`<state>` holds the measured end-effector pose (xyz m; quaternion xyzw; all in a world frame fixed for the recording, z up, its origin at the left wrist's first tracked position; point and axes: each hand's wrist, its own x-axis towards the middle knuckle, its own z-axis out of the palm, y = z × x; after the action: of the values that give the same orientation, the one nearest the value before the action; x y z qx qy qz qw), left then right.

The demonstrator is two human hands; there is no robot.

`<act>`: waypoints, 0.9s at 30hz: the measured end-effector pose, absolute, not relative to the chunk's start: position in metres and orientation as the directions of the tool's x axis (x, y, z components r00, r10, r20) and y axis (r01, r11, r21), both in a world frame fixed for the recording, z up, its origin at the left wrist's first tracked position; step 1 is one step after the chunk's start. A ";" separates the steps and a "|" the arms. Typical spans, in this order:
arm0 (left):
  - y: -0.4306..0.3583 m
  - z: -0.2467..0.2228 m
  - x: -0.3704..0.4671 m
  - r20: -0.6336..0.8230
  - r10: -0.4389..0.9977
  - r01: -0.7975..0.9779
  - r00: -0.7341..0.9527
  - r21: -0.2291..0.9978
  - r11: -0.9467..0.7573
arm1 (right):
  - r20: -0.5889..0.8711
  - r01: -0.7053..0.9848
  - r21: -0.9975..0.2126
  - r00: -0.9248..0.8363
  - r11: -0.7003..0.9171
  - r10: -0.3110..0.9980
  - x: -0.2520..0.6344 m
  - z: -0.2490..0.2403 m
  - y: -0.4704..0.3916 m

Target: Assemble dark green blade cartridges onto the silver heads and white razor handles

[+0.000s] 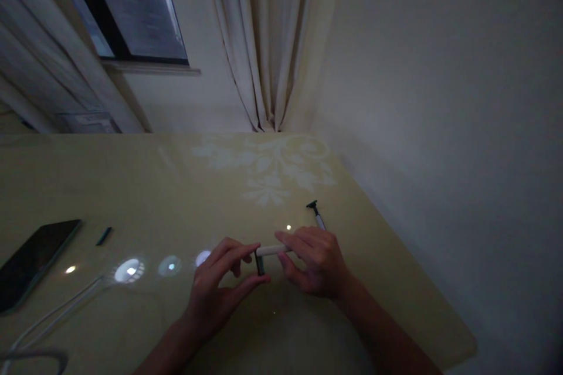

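Note:
Between the thumb and index finger of my left hand [220, 284] is a small dark rectangular piece [260, 263], held upright by its ends. My right hand [315, 261] pinches a pale stick-like item [270, 250], whose left end meets the top of the dark piece. A razor [317, 216] with a black head and grey handle lies just beyond my right hand, which hides the handle's lower end. Farther left, a small dark strip [104, 236] rests on the glossy table [145, 199].
A dark phone or tablet [37, 258] lies at the far left, with a white cable [57, 316] in front of it. Curtains [272, 41] and a window [132, 6] are beyond the table. A wall [440, 99] runs along its right edge.

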<state>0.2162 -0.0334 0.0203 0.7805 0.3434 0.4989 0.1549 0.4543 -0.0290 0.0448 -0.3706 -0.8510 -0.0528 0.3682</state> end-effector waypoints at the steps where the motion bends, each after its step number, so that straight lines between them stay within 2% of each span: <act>1: -0.034 0.020 0.216 0.670 0.691 0.383 0.272 0.584 -0.716 | 0.664 0.673 -0.189 -0.449 0.715 0.598 0.454 0.045 -0.029; 6: -0.034 0.020 0.217 0.669 0.689 0.394 0.277 0.575 -0.717 | 0.661 0.641 -0.166 -0.492 0.749 0.567 0.453 0.046 -0.031; 12: -0.035 0.020 0.216 0.678 0.683 0.384 0.271 0.574 -0.723 | 0.672 0.684 -0.190 -0.432 0.704 0.601 0.455 0.046 -0.031; 17: -0.034 0.020 0.216 0.670 0.692 0.387 0.269 0.583 -0.715 | 0.667 0.626 -0.175 -0.492 0.760 0.560 0.453 0.046 -0.033; 23: -0.035 0.021 0.217 0.665 0.694 0.400 0.275 0.578 -0.712 | 0.677 0.654 -0.180 -0.459 0.735 0.575 0.454 0.046 -0.032; 27: -0.034 0.022 0.218 0.670 0.693 0.390 0.266 0.582 -0.713 | 0.663 0.625 -0.160 -0.505 0.764 0.553 0.451 0.047 -0.034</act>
<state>0.2176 -0.0343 0.0221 0.7811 0.3466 0.4966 0.1521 0.4509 -0.0340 0.0470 -0.3400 -0.8661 -0.0501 0.3630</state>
